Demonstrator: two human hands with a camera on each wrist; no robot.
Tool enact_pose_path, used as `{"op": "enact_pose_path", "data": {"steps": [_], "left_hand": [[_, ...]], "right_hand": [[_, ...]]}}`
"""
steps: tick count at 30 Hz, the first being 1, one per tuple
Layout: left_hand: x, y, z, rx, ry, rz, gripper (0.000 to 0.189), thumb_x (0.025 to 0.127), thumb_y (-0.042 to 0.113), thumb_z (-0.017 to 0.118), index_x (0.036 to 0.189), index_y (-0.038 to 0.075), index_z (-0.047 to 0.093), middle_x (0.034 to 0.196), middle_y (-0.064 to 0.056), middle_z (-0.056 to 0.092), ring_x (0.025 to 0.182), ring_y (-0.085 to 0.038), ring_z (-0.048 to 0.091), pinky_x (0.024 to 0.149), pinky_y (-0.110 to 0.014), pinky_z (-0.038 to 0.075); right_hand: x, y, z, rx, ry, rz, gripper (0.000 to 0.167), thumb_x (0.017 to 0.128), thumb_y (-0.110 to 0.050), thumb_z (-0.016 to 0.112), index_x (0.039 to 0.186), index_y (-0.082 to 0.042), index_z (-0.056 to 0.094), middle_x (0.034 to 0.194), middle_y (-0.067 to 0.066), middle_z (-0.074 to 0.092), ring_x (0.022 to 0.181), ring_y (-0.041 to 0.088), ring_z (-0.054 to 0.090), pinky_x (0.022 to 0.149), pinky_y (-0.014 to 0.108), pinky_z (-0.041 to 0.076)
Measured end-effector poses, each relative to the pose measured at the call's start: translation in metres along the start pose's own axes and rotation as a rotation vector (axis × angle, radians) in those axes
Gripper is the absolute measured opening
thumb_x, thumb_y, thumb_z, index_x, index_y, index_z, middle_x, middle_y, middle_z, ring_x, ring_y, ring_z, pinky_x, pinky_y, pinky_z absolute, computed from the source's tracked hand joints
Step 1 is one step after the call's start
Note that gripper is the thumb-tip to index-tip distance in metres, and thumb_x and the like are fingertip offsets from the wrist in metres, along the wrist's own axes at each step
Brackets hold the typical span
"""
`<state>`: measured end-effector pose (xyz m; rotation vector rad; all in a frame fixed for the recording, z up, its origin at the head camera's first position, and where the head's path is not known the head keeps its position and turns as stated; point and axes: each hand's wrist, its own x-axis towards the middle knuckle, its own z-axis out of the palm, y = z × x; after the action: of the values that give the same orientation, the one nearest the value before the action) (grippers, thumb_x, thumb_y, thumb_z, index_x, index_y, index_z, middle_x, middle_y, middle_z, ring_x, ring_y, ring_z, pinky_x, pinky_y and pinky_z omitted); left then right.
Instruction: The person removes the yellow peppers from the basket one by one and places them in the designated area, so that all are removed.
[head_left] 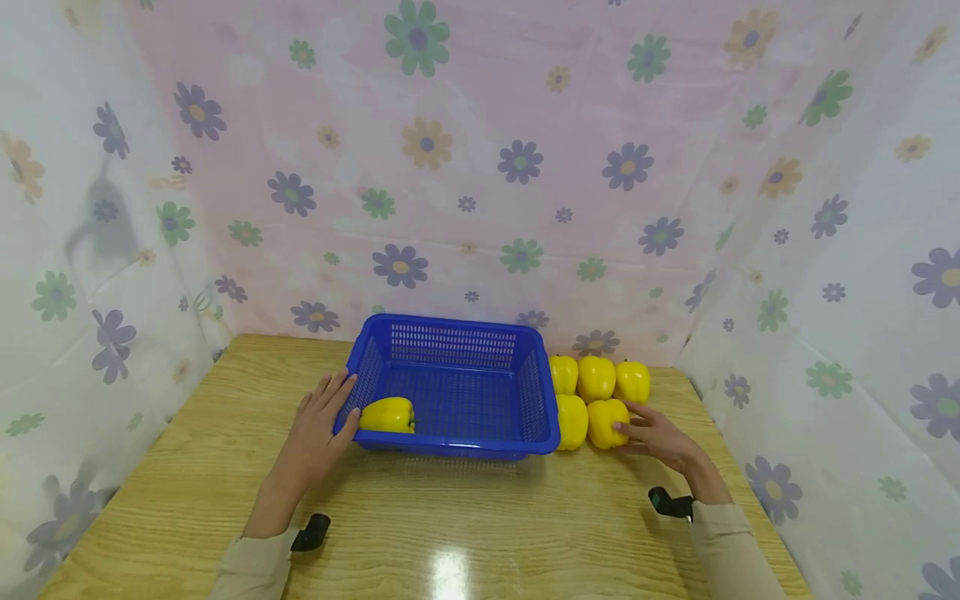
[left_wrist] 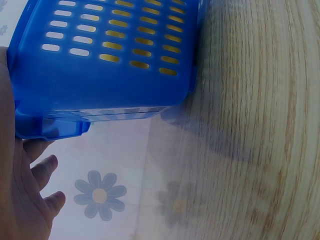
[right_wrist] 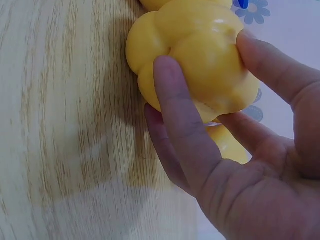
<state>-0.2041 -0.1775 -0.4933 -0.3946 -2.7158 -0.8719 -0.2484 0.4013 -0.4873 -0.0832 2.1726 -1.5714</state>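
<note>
A blue plastic basket (head_left: 457, 446) stands on the table, its slotted wall (left_wrist: 110, 80) close up in the left wrist view. My left hand (head_left: 318, 429) rests at its left rim, with fairly straight fingers (left_wrist: 44, 170) beside the outer edge. Inside, a yellow bell pepper (head_left: 386, 414) lies on its side in the near left corner. On the right, my right hand (head_left: 660, 437) holds a yellow bell pepper (right_wrist: 200, 55) between thumb and fingers. That pepper is the near right one of a group beside the basket.
Against the basket's right side sit more yellow bell peppers, one in the near row (head_left: 572, 422) and several in the back row (head_left: 596, 379). The wooden table (head_left: 480, 525) meets flower-patterned cloth (head_left: 465, 208) at the back and sides.
</note>
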Motion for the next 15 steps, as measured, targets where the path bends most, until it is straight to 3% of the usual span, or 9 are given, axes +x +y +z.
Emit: {"op": "enact_pose_path", "data": {"steps": [8,15], "left_hand": [[-0.0004,-0.0019,0.0020,-0.004,0.004,0.005,0.058,0.107,0.030,0.049,0.158,0.005,0.037,0.165,-0.019,0.030,0.154,-0.046,0.017,0.118,-0.072,0.014],[0.0001,-0.0011,0.0018,-0.012,0.003,-0.002,0.058,0.107,0.030,0.049,0.158,0.006,0.037,0.166,-0.017,0.029,0.154,-0.044,0.016,0.119,-0.072,0.014]], "right_hand": [[0.0006,0.0008,-0.0011,0.029,-0.035,0.005,0.082,0.106,-0.021,0.056,0.161,0.005,0.000,0.156,0.045,0.014,0.116,0.025,0.064,0.098,0.046,0.056],[0.0004,0.0022,-0.0016,0.020,-0.028,0.005,0.082,0.107,-0.022,0.054,0.160,0.007,0.000,0.157,0.044,0.014,0.121,0.028,0.061,0.100,0.046,0.055]]}}
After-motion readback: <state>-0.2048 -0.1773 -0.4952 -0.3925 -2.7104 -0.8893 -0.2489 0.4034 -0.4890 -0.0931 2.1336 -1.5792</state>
